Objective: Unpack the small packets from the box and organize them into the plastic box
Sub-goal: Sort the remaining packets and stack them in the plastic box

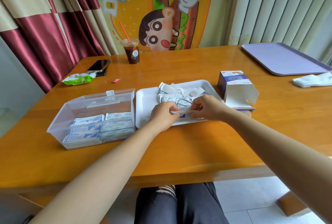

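**Squaring up a handful of packets before it goes in the box**

We hold a thin stack of white-and-blue paper packets [181, 113] low over the near edge of the white rectangular tray [145, 98]. Our left hand [162, 116] pinches its left end with curled fingers and our right hand [206, 108] pinches the right end, so both hands are grasping the same stack. Just behind it a heap of loose packets [175, 96] lies jumbled on the tray, facing every way.

To the left, touching the tray's side, stands the clear plastic box [89, 101] with its lid up. Neat rows of packets already fill its near half, and the far half looks bare. To the right of the tray sits the purple-and-white cardboard box [233, 89], flaps open, on the wooden surface [179, 152].

The step in hand, as we judge it, is aligning this stack. To do it well we should tap the long edges level on the tray, turn every printed face the same way, and grip firmly enough that the slick packets do not fan out. Then we can carry it across in one hand and set it flush against the rows already packed. Much of the heap remains to be sorted.
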### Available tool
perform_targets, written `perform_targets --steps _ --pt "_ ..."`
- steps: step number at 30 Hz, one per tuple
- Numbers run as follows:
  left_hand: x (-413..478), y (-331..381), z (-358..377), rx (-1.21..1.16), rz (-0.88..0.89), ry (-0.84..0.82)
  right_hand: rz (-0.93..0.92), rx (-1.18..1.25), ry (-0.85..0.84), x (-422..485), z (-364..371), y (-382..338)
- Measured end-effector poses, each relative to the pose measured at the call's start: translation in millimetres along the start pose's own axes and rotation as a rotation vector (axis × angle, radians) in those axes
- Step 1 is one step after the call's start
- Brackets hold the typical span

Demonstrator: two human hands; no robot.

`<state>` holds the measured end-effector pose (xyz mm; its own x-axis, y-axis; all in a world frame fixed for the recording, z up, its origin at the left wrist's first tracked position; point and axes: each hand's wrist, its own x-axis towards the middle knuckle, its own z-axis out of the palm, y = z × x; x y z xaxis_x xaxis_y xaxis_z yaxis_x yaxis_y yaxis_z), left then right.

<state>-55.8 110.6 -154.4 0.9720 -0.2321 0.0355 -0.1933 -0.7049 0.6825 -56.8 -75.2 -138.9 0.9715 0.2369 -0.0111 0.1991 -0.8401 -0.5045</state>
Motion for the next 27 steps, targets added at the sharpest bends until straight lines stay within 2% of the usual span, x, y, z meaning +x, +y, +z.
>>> perform_targets --steps 4,7,10,19,23,27 --pt "1.3 17.0 -17.0 0.076 0.031 0.005 -0.042 0.093 0.092 0.3 -10.1 -5.0" --pt "2.4 31.1 -42.5 0.136 0.042 0.005 -0.08 0.224 0.099 0.9 -21.9 -19.5" --pt "-0.9 35.3 -76.2 0.189 0.044 0.015 -0.162 0.226 0.113 2.8 -27.3 -42.9" --pt "-44.1 -1.5 -163.3 0.044 -0.089 -0.025 -0.226 0.51 0.062 32.3 -0.5 -134.7" --pt "-59.5 -29.5 -196.1 -0.09 -0.152 0.09 -0.216 0.613 0.065 45.8 13.5 -173.5" --pt "-70.0 -58.4 -215.6 -0.168 -0.196 0.178 -0.262 0.659 -0.026 57.5 29.3 -207.5"
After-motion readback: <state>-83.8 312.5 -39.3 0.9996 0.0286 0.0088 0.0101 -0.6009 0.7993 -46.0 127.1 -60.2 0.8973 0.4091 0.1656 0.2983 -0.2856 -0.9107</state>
